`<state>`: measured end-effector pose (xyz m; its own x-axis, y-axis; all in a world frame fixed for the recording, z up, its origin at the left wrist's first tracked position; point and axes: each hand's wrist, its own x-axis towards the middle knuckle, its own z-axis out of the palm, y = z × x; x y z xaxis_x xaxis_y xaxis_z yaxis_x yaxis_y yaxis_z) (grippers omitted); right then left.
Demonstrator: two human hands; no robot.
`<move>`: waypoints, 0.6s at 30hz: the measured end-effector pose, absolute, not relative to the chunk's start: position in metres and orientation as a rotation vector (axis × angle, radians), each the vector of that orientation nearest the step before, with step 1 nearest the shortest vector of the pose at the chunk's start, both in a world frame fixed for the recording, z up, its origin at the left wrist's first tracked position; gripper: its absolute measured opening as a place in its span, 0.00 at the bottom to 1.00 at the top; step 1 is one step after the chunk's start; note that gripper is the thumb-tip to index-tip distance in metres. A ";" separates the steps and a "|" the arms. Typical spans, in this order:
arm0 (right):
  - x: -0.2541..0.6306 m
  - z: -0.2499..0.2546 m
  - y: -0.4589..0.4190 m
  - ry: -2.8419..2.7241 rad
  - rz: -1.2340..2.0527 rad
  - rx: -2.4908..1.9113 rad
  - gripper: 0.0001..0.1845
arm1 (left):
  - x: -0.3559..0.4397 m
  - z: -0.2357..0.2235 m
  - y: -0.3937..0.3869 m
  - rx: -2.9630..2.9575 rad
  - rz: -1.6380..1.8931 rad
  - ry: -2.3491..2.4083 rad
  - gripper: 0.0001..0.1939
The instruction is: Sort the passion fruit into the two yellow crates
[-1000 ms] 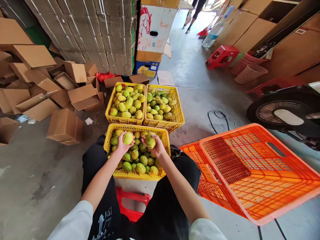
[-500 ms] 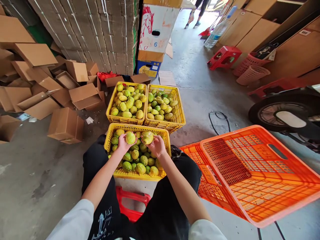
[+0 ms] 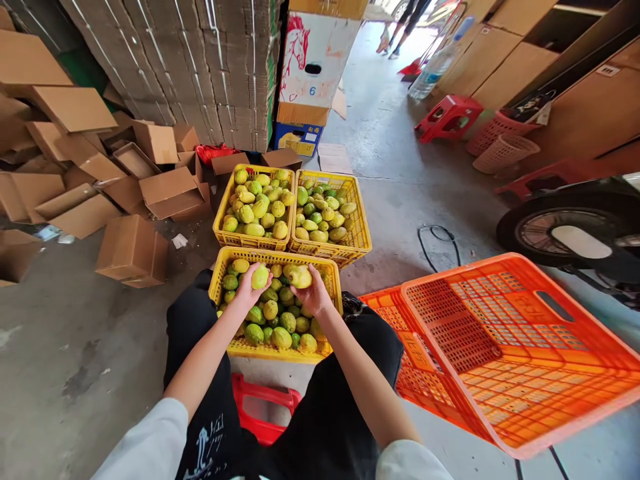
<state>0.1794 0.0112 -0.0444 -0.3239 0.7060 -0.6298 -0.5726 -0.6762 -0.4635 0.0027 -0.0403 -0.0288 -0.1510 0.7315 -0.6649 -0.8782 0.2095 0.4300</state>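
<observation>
A yellow-green lemon rests in my left hand, its fingers curled round the side. My right hand is closed on a yellower lemon with a knobby end turned to the left. Both hands are above the near yellow crate, which stands between my knees, full of green and yellow lemons. Touching its far side are two more yellow crates, a left one heaped with yellowish lemons and a right one holding greener ones on its left.
Orange crates stand at my right, beside a motorbike wheel. Cardboard boxes lie scattered on the left. A black cable is on the floor; a red stool and a person's legs are farther back.
My right hand has turned the lemon in it and moved slightly to the right. The left hand's lemon is tilted a little differently. In the background the person's legs have shifted right.
</observation>
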 end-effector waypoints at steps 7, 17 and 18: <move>0.184 -0.044 0.012 -0.219 2.032 -0.988 0.10 | 0.002 -0.030 -0.039 -0.238 1.456 0.890 0.16; 0.183 -0.044 0.010 -0.292 2.203 -1.038 0.07 | 0.011 -0.033 -0.043 -0.046 1.325 0.930 0.08; 0.184 -0.047 0.011 -0.264 2.209 -1.064 0.07 | 0.011 -0.035 -0.044 -0.018 1.323 0.935 0.10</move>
